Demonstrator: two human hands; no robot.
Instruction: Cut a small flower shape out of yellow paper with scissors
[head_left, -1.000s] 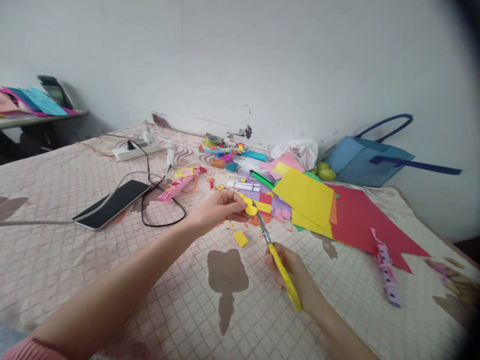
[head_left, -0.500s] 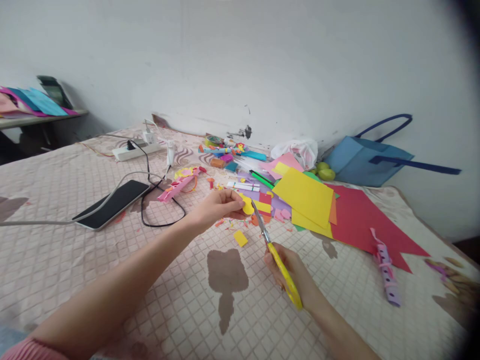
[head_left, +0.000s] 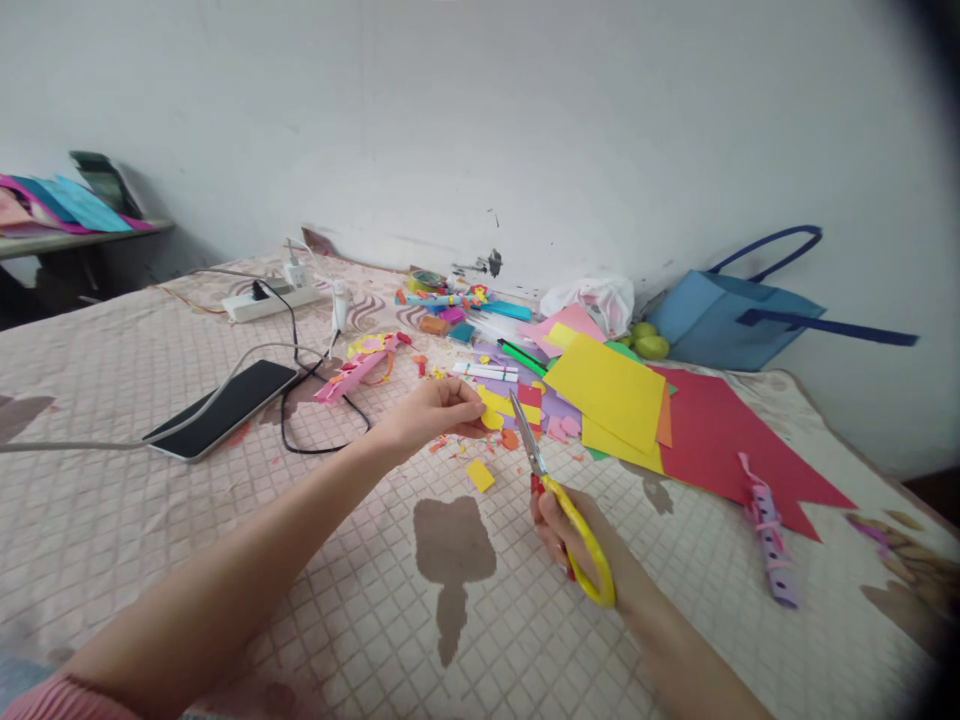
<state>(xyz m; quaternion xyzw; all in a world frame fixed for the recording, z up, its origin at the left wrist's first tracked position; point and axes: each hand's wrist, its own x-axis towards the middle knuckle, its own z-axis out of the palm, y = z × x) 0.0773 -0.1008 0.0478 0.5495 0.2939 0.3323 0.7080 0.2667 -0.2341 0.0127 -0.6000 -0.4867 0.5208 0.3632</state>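
The scissors [head_left: 538, 460] have turned and drawn clear of the yellow piece [head_left: 491, 419]; cutting appears paused. Left hand [head_left: 442, 410]: arm extended, fingertips pinching the piece, which projects rightward. Right hand [head_left: 574, 520]: nearer the body, gripping the scissors, blades angled forward-left.

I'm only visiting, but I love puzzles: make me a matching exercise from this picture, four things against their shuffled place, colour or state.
Column one
1. Scissors
2. Left hand
3. Handled bag
4. Rolled tube

Column two
A. Blue, by the wall
B. Purple with dark spots
C. Pinching a small yellow piece
D. Held in the right hand

Right pairs: 1-D, 2-C, 3-A, 4-B
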